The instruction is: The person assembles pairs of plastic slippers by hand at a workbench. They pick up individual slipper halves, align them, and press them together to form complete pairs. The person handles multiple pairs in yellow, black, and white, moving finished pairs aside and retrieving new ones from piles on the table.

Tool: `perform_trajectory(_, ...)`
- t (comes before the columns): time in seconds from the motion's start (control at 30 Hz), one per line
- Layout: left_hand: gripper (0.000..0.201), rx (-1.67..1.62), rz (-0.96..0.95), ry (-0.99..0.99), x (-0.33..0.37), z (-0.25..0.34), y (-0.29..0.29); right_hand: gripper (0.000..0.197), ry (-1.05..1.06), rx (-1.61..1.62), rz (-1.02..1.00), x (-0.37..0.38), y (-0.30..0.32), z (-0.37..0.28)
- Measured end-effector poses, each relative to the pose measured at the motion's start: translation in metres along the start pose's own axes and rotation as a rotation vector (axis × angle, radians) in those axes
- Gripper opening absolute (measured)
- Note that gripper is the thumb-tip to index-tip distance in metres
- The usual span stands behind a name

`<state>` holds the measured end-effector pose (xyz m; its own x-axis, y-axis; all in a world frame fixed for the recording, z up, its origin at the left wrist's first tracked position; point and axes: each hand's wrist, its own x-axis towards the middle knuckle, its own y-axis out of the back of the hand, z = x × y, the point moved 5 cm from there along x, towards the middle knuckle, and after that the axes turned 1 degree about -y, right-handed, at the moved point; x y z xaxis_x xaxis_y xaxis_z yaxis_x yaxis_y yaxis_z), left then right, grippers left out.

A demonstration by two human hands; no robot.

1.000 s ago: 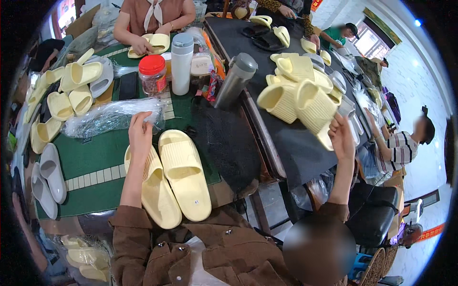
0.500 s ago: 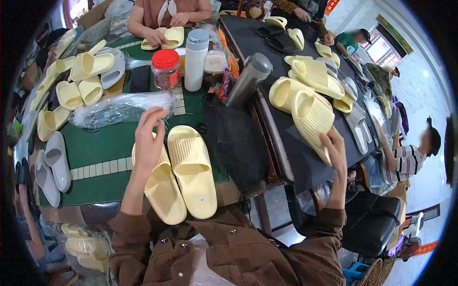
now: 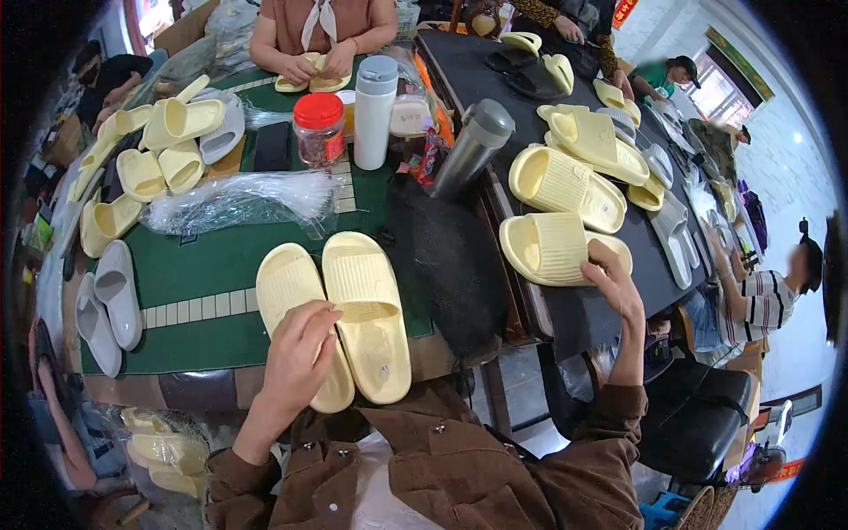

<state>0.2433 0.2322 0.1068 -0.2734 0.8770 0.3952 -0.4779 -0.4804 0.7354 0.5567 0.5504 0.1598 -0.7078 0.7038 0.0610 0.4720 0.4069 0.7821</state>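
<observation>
A pair of pale yellow slippers stands side by side before me: the left slipper (image 3: 287, 283) and the right slipper (image 3: 375, 336), toes pointing away. My left hand (image 3: 296, 367) is over the left slipper, its fingers curled and thumb tip pressed near the index finger; whatever lies between them is too small to tell. On the dark table at right, my right hand (image 3: 614, 281) grips another yellow slipper (image 3: 548, 252) by its side. Just beyond that one lies a further yellow slipper (image 3: 565, 185).
Bundled clear plastic strands (image 3: 247, 201), a red-lidded jar (image 3: 319, 132), a white bottle (image 3: 374, 115) and a steel flask (image 3: 473, 146) stand or lie ahead. Grey slippers (image 3: 115, 296) sit at left. A black mesh bag (image 3: 450, 265) lies between the tables. A co-worker's hands (image 3: 318, 66) handle slippers opposite.
My left hand has come down and nearer onto the left slipper. My right hand has lowered its slipper, now turned sideways, onto the dark table.
</observation>
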Motion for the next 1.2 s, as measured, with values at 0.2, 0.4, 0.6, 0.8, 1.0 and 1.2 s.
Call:
perform_trajectory(0.2,0.057,0.223,-0.116,0.108,-0.029,-0.004,-0.007,0.021,-0.072,0.042,0.228,0.015,0.009,0.006)
perform_trajectory(0.4,0.064,0.302,-0.218,0.153,-0.046,-0.004,-0.033,0.045,0.083,-0.208,0.213,0.037,0.009,0.024)
perform_trajectory(0.6,0.066,0.324,-0.188,0.169,-0.039,-0.012,-0.057,0.014,0.036,-0.143,0.307,0.079,-0.006,0.041)
perform_trajectory(0.8,0.067,0.392,-0.083,0.179,-0.04,-0.02,-0.071,0.018,0.02,-0.275,0.335,0.055,0.0,0.026)
perform_trajectory(1.0,0.072,0.447,-0.014,0.181,-0.056,-0.033,-0.051,0.026,-0.142,-0.116,0.391,0.006,0.008,0.009)
perform_trajectory(1.2,0.057,0.481,0.063,0.315,-0.077,-0.074,-0.011,0.031,-0.229,-0.057,0.378,-0.011,-0.007,0.025)
